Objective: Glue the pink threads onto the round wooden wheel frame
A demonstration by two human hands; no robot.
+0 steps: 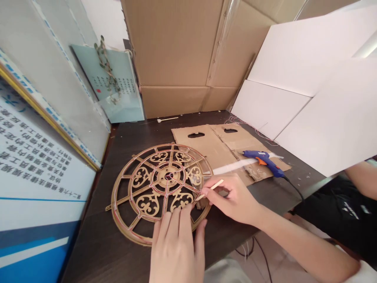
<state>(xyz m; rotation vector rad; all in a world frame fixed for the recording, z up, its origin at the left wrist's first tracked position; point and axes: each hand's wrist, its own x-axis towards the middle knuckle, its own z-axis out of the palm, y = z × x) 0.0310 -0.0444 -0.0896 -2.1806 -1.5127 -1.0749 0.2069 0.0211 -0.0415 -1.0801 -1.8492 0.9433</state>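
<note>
A round wooden openwork wheel (169, 177) with scroll-shaped cutouts lies on the dark table. Thin red and white wires run along its rings and spokes. My left hand (176, 243) rests over the near part of the wheel, fingers stretched out and thumb apart by the rim; its fingertips touch the frame. Between the thumb and fingers of my right hand (232, 198) is a slim wooden stick (216, 184). The stick's lower tip meets the right side of the wheel, close to my left fingertips. What lies exactly under the tip is too small to tell.
A blue glue gun (265, 161) lies on a flattened cardboard sheet (197, 143), its cord dropping over the table edge. Behind are a cotton-tipped stick (167, 119), a large cardboard panel (173, 47) and white boards (309, 67). Another person's arm (362, 179) shows at right.
</note>
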